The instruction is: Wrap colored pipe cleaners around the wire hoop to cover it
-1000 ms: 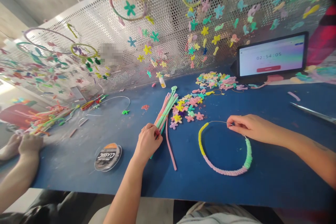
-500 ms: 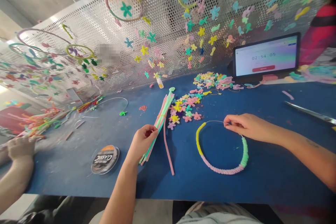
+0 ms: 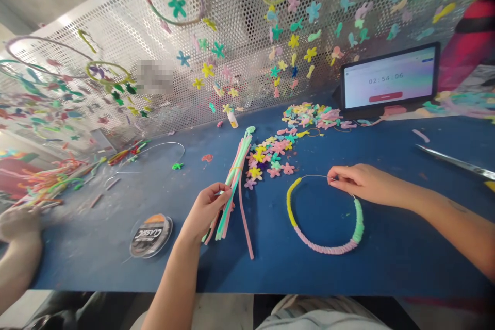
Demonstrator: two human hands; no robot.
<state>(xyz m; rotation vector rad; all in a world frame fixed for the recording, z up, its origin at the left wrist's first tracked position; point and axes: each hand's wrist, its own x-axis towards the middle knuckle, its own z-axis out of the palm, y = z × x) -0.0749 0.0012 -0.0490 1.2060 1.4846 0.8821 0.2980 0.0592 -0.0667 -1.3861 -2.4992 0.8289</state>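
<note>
My left hand (image 3: pixel 211 205) is closed around part of a bundle of pink and mint pipe cleaners (image 3: pixel 238 162), whose lower ends fan apart. A single pink pipe cleaner (image 3: pixel 245 216) lies beside the bundle. Pinched in my right hand (image 3: pixel 350 179) is the bare wire at the top of a hoop (image 3: pixel 325 249). Yellow, pink and mint fuzzy wrapping covers the hoop's sides and bottom. Small fuzzy flowers (image 3: pixel 270 157) are heaped between the bundle and the hoop.
A clear spool labelled Classic (image 3: pixel 150 235) sits left of my forearm. Scissors (image 3: pixel 452 160) lie at right, below a tablet timer (image 3: pixel 390 80). Behind stands a perforated metal panel (image 3: pixel 240 26) hung with ornaments. Another person's hand (image 3: pixel 21 223) rests at far left.
My left fingers have worked into the bundle, and its lower ends have spread apart. My right hand keeps its pinch on the hoop. The view has shifted slightly.
</note>
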